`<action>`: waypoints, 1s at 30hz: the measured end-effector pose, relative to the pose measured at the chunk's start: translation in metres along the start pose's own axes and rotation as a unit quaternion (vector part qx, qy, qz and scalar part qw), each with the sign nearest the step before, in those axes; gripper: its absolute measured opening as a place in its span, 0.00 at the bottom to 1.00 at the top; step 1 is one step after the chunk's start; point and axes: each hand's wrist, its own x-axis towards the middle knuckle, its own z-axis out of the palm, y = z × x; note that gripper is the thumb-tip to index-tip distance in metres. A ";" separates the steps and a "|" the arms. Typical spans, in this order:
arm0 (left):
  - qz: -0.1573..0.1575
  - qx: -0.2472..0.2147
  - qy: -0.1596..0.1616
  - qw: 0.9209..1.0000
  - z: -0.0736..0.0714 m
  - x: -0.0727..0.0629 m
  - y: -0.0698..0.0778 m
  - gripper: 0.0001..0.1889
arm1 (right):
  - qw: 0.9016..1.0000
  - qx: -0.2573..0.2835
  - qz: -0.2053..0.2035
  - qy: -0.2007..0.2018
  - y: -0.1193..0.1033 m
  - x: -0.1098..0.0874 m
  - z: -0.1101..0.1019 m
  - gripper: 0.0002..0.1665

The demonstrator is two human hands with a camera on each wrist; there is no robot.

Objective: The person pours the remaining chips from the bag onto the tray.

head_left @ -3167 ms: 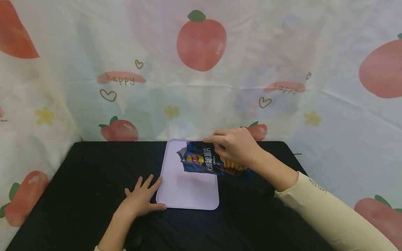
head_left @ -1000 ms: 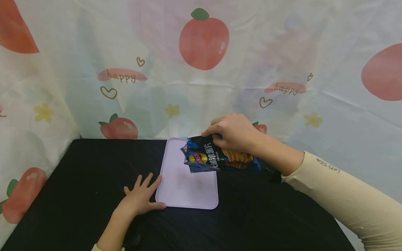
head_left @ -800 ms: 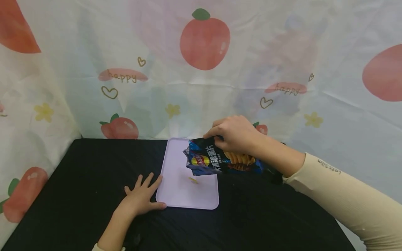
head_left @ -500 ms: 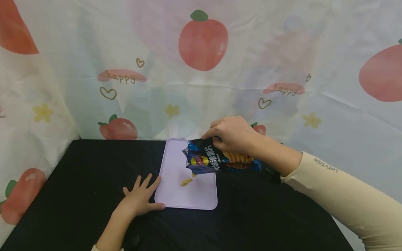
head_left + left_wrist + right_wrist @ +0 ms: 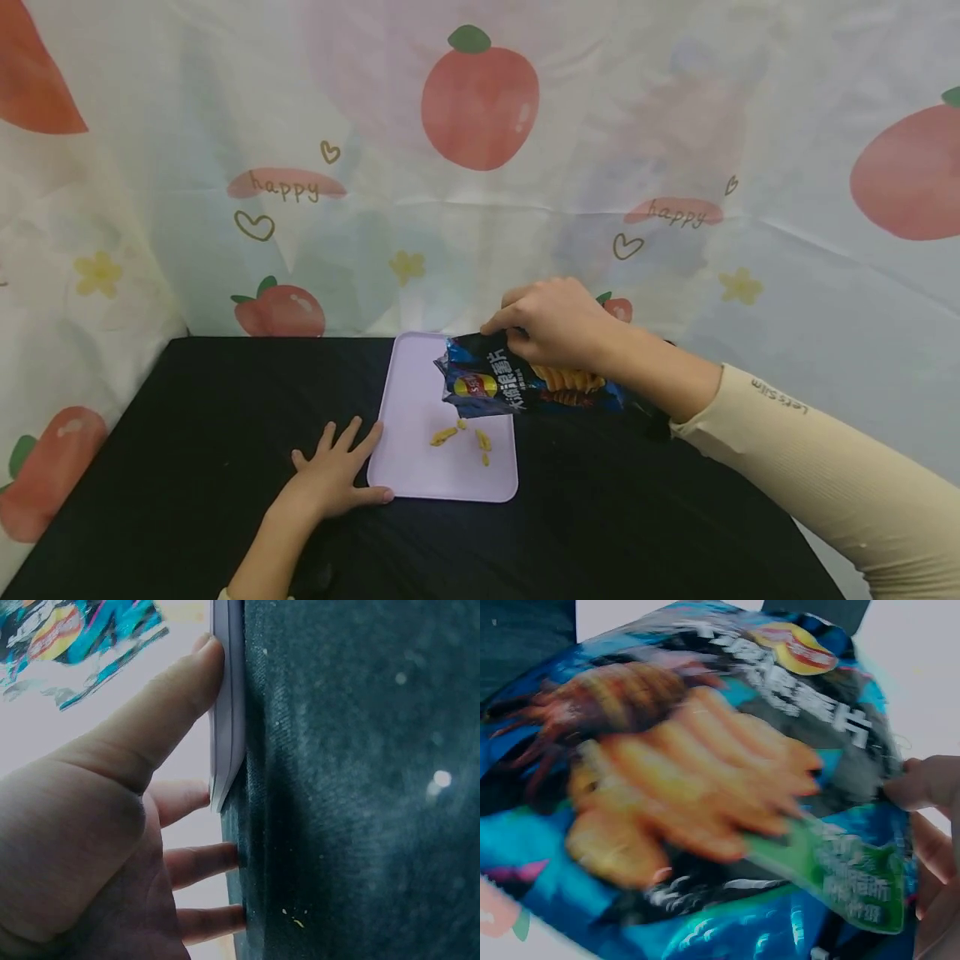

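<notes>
My right hand (image 5: 558,325) pinches the upper edge of a blue and black potato chip bag (image 5: 468,400), held on its side over the far part of a pale purple tray (image 5: 412,467). The bag's torn end points left. Several yellow chips (image 5: 444,436) lie on the tray below it. In the right wrist view the bag (image 5: 697,772) fills most of the frame, with my fingers at its right edge. My left hand (image 5: 333,471) lies with fingers spread at the tray's near left corner. Its thumb touches the tray's side (image 5: 227,712) in the left wrist view.
A black cloth (image 5: 247,400) covers the table under the tray. Close behind the table hangs a pale curtain (image 5: 360,92) printed with fruit, hearts and "happy". Tiny crumbs (image 5: 298,922) show on the cloth in the left wrist view.
Chips have dropped from the bag onto the tray, which was bare about one second ago. The bag has shifted slightly over the tray. The left hand keeps its place at the corner.
</notes>
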 end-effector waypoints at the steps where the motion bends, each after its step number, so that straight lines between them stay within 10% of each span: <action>1: -0.001 0.000 -0.001 1.000 0.000 0.000 0.000 0.55 | 1.000 -0.001 0.001 -0.001 0.000 0.000 0.000 0.19; 30: -0.001 -0.011 -0.001 1.000 -0.001 -0.002 0.001 0.55 | 0.999 -0.009 0.033 -0.032 0.000 -0.004 0.000 0.18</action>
